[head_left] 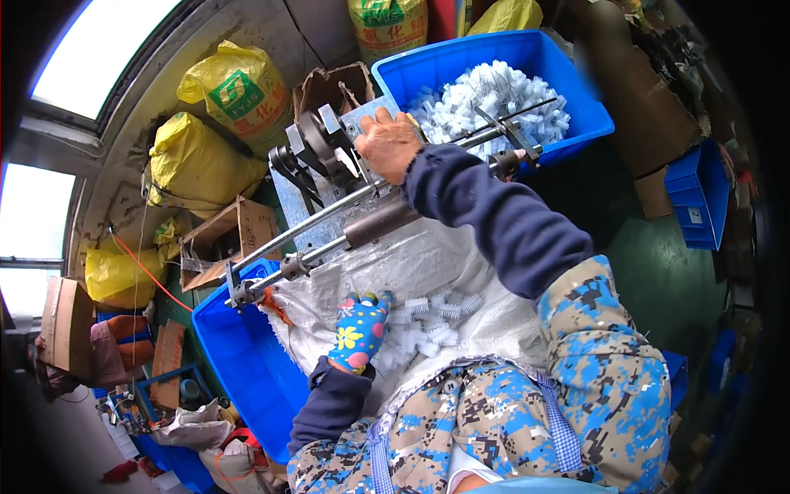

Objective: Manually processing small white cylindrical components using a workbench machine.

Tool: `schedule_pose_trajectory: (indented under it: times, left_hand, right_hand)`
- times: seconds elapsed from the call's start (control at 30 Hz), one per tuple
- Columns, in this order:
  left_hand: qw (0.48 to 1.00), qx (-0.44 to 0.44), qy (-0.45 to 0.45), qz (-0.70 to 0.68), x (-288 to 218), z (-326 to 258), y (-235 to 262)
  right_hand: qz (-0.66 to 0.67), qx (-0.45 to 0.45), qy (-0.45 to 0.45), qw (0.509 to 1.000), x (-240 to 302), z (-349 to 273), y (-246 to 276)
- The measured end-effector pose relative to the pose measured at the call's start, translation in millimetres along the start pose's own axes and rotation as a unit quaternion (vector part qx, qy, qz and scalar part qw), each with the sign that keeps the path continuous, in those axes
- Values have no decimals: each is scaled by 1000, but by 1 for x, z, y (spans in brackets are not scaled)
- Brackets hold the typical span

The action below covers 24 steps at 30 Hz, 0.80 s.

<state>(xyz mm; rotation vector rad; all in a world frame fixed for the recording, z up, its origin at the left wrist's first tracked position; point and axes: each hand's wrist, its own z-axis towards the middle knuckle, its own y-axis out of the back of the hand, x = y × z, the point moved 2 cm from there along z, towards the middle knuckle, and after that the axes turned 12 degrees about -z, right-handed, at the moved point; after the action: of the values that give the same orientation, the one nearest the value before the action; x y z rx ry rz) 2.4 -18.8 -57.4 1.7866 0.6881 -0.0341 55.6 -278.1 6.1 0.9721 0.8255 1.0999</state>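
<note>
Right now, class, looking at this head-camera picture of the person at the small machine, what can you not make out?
- Right hand: its fingers curl over the machine, so the grip and anything held is hidden.
- Left hand: the glove and the pile of white brushes hide its fingertips.
- Lower blue bin: the white sack covers part of it.
- Right rim: too dark to tell.

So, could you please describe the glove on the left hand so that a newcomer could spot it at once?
Start at the metal machine with two long rods, then drop to the white sack spread below it. The left hand rests there among small white bristly pieces; its glove is blue with bright flowers and dots, while the right hand is bare.
</note>
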Motion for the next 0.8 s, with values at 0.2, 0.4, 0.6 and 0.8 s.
schedule_pose_trajectory:
  times: [0.2, 0.4, 0.6, 0.8]
  left_hand:
    - [995, -33, -56, -80, 19, -5, 8]
    - [989, -41, -42, -134, 20, -10, 33]
    - [978, -93, -22, -188, 16, -12, 46]
    - [969, -158, -80, -172, 11, -16, 59]
  right_hand:
    - [3, 39, -21, 999, 0, 3, -26]
    - [-1, 6, 4, 1000, -3, 3, -37]
    - [51, 106, -18, 993, 0, 12, -25]
    - [-101, 31, -85, 991, -22, -16, -39]
